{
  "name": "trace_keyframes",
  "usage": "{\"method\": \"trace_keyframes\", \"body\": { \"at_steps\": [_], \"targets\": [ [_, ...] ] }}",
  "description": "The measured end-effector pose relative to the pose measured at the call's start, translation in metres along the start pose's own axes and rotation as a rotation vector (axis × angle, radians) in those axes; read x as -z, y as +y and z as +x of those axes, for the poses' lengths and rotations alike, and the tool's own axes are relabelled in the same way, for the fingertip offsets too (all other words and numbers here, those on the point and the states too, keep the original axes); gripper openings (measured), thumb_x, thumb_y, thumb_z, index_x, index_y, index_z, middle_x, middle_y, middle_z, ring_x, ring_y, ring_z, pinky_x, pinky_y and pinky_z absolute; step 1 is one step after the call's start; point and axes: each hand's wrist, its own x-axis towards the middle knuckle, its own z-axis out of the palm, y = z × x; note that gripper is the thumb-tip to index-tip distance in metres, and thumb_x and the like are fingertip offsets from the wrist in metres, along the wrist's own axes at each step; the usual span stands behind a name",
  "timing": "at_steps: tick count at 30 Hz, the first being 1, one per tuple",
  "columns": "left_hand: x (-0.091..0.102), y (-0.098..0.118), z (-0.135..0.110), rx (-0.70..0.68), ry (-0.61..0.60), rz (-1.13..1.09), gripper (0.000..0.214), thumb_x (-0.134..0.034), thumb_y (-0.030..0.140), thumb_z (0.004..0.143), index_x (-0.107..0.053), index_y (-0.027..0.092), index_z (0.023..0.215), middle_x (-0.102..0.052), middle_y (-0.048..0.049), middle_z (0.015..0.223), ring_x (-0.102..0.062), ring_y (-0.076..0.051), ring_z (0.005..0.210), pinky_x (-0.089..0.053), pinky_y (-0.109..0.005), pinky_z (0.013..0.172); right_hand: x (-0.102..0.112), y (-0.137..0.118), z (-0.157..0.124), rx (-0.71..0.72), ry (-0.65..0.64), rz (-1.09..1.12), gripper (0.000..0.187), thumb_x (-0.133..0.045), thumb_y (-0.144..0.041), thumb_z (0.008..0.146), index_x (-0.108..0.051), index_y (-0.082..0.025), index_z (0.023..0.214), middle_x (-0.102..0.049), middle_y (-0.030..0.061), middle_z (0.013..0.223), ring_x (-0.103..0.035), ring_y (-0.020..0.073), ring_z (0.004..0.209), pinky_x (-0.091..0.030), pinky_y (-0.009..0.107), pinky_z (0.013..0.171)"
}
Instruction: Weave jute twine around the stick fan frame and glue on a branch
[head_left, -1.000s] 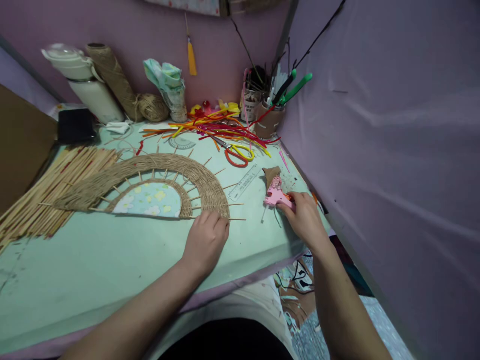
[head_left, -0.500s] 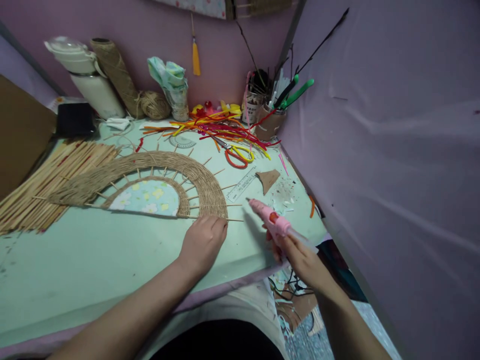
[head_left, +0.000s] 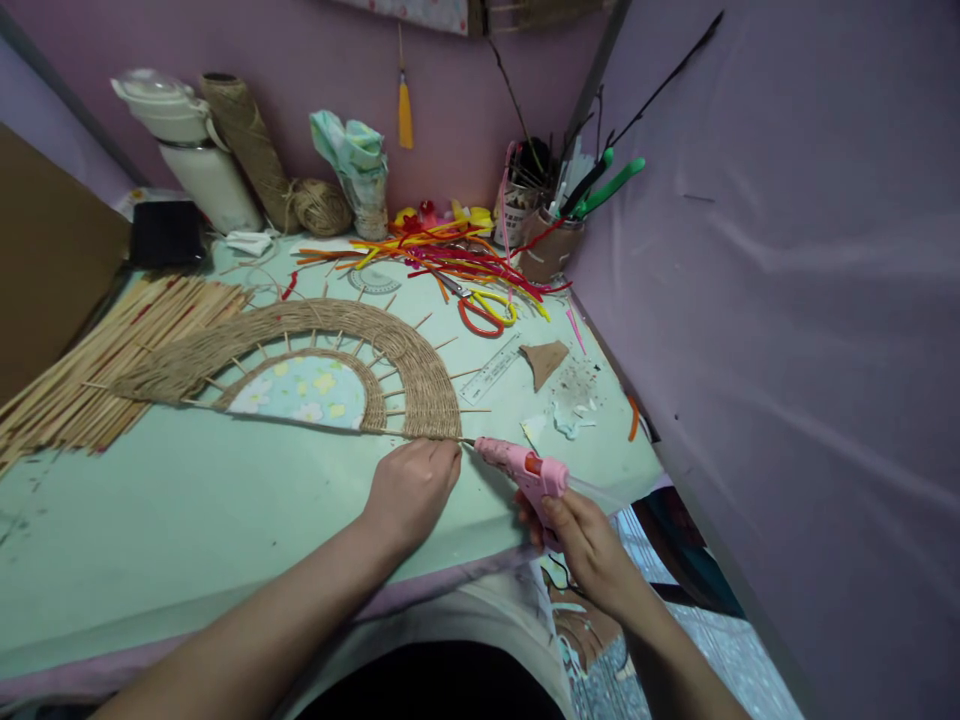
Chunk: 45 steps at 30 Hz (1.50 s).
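A half-round woven twine fan (head_left: 427, 385) with thin sticks radiating through it lies on the table. Its inner half-circle is flowered cloth (head_left: 300, 390). My left hand (head_left: 416, 485) is closed at the fan's lower right corner, gripping its edge; the fingertips are hidden beneath the knuckles. In my right hand (head_left: 581, 535) is a pink hot glue gun (head_left: 521, 465), with a clear glue stick out of its back. The gun's nozzle points left and is at the fan's corner, close by my left knuckles.
Wooden sticks (head_left: 97, 370) lie in a pile at left. Behind the fan are scissors (head_left: 484, 312), coloured pipe cleaners (head_left: 472, 265), a twine ball (head_left: 321, 207) and a white bottle (head_left: 202, 170). A ruler (head_left: 491, 370) and cardboard scrap (head_left: 544, 362) lie right. A purple curtain (head_left: 787, 250) hangs at right.
My right hand has brought the glue gun left and down, so its nozzle now meets the fan's corner. My left hand stays at that corner. The view has shifted slightly.
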Motion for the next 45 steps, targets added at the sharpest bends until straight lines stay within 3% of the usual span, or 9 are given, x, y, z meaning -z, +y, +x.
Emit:
{"method": "trace_keyframes", "body": {
  "at_steps": [30,45],
  "targets": [
    [-0.001,0.000,0.000,0.033,-0.014,-0.021,0.020,-0.050,0.022,0.088,-0.064,0.018,0.074,-0.067,-0.0034,0.065,-0.061,-0.017,0.061,-0.042,-0.029,0.057,-0.007,0.013,0.004,0.009,0.035,-0.058,0.040,-0.034,-0.047,0.094,-0.052,-0.018,0.074,-0.053,0.0016,0.066,-0.048,0.0142,0.061,-0.038,0.024,0.055],
    [0.000,0.001,0.000,0.043,-0.038,-0.013,0.022,-0.048,0.022,0.089,-0.063,0.019,0.073,-0.066,-0.0032,0.064,-0.060,-0.017,0.061,-0.041,-0.028,0.058,-0.006,0.007,0.005,0.066,0.050,-0.133,0.040,-0.033,-0.044,0.095,-0.050,-0.019,0.069,-0.052,0.0014,0.063,-0.047,0.0146,0.059,-0.036,0.025,0.054]
  ]
}}
